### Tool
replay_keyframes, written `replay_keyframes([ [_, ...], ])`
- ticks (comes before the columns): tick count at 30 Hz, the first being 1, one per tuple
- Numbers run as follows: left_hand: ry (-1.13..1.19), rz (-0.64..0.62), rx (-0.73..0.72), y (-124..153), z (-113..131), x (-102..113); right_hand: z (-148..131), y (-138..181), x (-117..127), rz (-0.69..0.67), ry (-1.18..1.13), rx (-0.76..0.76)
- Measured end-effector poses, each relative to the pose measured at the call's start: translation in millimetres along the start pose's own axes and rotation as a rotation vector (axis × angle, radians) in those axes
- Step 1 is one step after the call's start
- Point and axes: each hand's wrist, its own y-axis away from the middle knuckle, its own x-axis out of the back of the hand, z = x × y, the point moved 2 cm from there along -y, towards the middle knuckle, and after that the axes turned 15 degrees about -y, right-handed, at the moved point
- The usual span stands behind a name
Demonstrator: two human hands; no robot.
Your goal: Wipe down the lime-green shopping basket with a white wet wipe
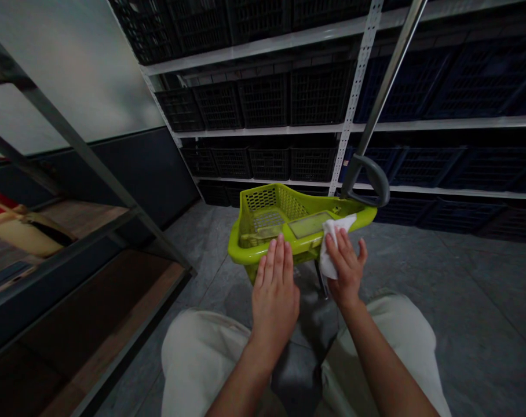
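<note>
Clutching white cloth (328, 262) in right grip (349, 273), with fingers bent over it, and pressing it against near edge of lime-green basket (306, 242), right of frame centre. Cannot tell thumb position on that side, hidden from view. Laying left grip (274, 289) flat against near rim, left of cloth, with fingers straight and pressed together, pointing up the frame.

For basket: located at middle of frame, open at top, with holes through far wall and slotted bottom. Fitted with pale rectangular panel (309, 226) along near edge, between both hands. Narrowing rightward to grey loop handle (381, 185). Met near handle by shiny metal pole (393, 72), slanting up to top edge, right of centre. Seen above grey floor (419, 272), with dark leg (320, 280) showing below, near cloth.

Backed across upper half by white rack (354, 87), loaded with black crates (265, 98) at upper middle and dark blue crates (467, 75) at right. Flanked at left by metal shelf unit (87, 153) with wooden boards (89, 219), bearing red-and-cream item (17, 231); too dim to identify. At upper left, pale wall (93, 63) above dark lower panel (145, 168). At bottom, bent knees in pale trousers (202, 359).
</note>
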Motion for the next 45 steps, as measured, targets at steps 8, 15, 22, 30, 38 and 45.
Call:
replay_keyframes([
  [8,-0.014,0.006,0.004,2,1,1,-36,-2,-12,-0.124,-0.054,0.095],
  [15,-0.002,-0.013,0.001,6,4,8,-10,0,16,-0.022,0.024,-0.034],
  [22,0.020,0.010,-0.001,13,5,14,-46,-3,15,-0.295,-0.051,0.158],
  [30,0.051,0.011,-0.011,14,4,22,-1,-5,37,-0.036,0.019,-0.123],
  [38,0.036,0.002,0.004,11,7,15,-45,1,17,-0.295,-0.106,0.184],
  [45,0.036,0.023,0.015,6,5,8,7,8,27,-0.014,0.014,-0.127],
])
